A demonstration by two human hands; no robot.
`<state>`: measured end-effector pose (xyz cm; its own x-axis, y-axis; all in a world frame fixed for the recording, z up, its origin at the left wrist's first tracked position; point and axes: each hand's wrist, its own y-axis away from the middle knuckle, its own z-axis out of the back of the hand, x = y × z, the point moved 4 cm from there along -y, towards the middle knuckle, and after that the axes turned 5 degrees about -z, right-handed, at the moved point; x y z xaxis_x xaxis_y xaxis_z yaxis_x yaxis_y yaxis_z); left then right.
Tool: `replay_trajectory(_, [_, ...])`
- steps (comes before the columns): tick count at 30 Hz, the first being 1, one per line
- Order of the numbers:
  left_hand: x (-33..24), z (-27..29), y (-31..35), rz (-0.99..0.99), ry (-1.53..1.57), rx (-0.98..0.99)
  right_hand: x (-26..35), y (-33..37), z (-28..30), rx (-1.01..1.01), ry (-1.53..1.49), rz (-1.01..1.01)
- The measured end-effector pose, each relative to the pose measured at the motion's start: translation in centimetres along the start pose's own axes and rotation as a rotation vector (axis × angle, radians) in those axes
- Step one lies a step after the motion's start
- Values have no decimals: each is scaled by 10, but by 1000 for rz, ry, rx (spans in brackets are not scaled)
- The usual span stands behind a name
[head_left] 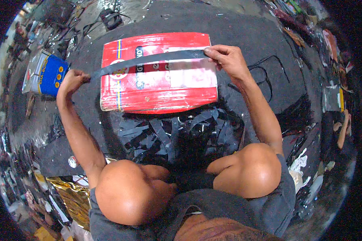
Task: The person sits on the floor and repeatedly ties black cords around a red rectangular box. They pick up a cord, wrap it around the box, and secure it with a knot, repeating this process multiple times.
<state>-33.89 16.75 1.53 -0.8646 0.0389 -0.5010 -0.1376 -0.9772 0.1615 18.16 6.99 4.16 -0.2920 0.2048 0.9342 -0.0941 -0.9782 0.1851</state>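
Observation:
A long dark grey strip (149, 59) stretches between my two hands, bowing slightly upward over a red box-like slab (157, 98) wrapped in shiny clear film. My left hand (73, 81) pinches the strip's left end, just beyond the slab's left edge. At the strip's other end, my right hand (226, 58) grips it between thumb and fingers above the slab's right side. Whether the strip touches the slab's face I cannot tell. Several more grey strips (161, 134) lie in a loose heap between the slab and my knees.
A blue and white container (52, 74) stands left of my left hand. Thin black cords or loops (265, 78) lie on the dark floor mat (245, 28) at right. Gold foil (70, 199) sits by my left knee, and mixed scraps line both sides.

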Motion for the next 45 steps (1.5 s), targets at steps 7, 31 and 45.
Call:
replay_trajectory(7, [-122,8,36,42,-673,-737,5,9,-15,-54,530,281])
replay_trajectory(31, [-303,-196,42,-924,368,-390,-1,30,6,-86,717,714])
replay_trajectory(45, [-299,-195,38,-800,556,-258,-6,22,9,-35,550,662])
